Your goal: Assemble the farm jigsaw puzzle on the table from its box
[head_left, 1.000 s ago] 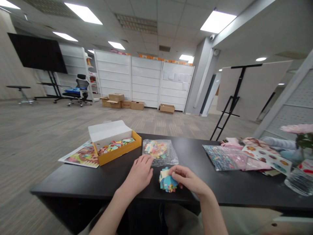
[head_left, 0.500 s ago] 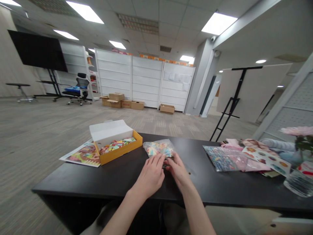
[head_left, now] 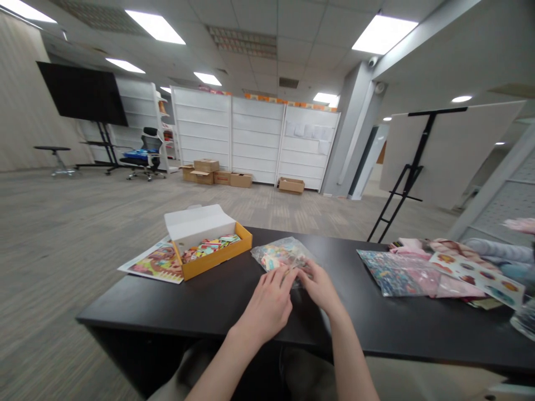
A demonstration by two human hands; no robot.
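A clear plastic bag with colourful flat pieces inside lies on the black table, right in front of me. Both hands are at its near edge. My left hand rests over the bag's near left part, its fingers bent and close together on the plastic. My right hand grips the near right edge, with thumb and fingers curled on the film. The fingertips of the two hands almost meet, and the bit of plastic between them is partly hidden. To the left, an orange box with its white lid raised holds many similar colourful pieces.
Under the box's left side lies a printed picture sheet. On the right are a patterned plastic-wrapped packet, a sheet with round pictures, folded pink cloth and part of a clear vase. The black table ends at the left.
My view has turned slightly left, so everything sits farther right in the picture. The hands have shifted a little on the bag, and its plastic has changed shape at the right.
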